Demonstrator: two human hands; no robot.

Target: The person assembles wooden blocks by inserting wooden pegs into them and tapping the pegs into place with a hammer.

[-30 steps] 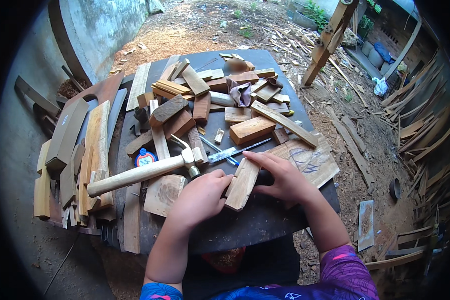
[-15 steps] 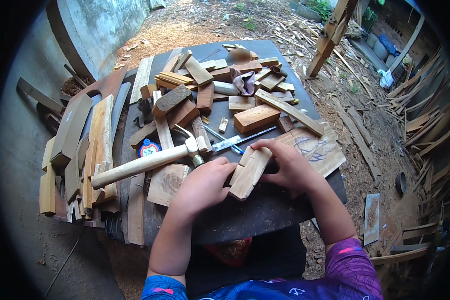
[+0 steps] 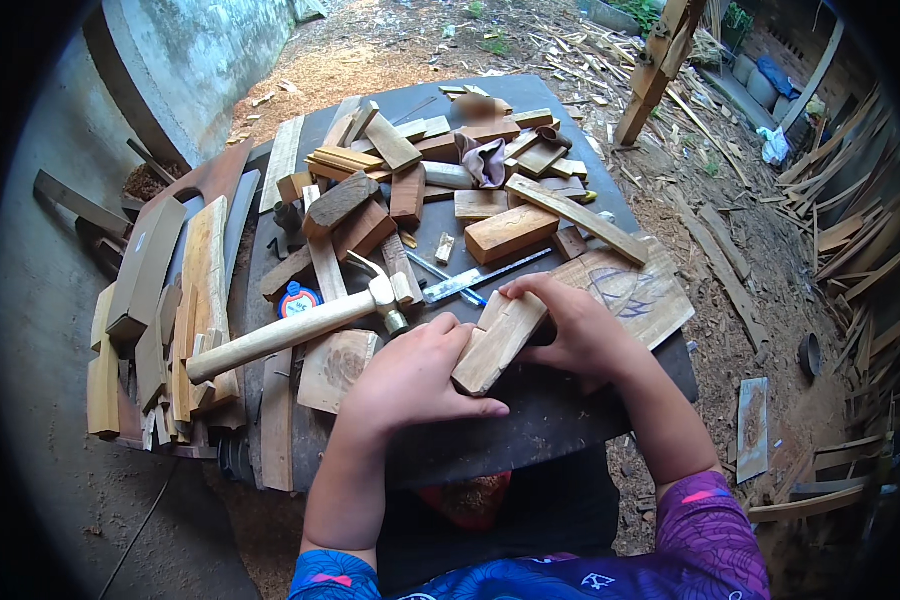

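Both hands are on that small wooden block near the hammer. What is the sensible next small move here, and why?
Probably free the right hand to take the hammer. The left hand already grips the wooden block on the dark tabletop, and the hammer lies just beside it, handle pointing left.

Outdoor woodworking yard, dark worktable (image 3: 560, 420) heaped with wood offcuts (image 3: 510, 232), hammer (image 3: 300, 330), scrap timber (image 3: 860, 250) on dirt

The left hand (image 3: 410, 375) and right hand (image 3: 570, 335) cover the wood block's (image 3: 500, 340) sides (its underside too); near table (image 3: 570, 420) edge hidden.
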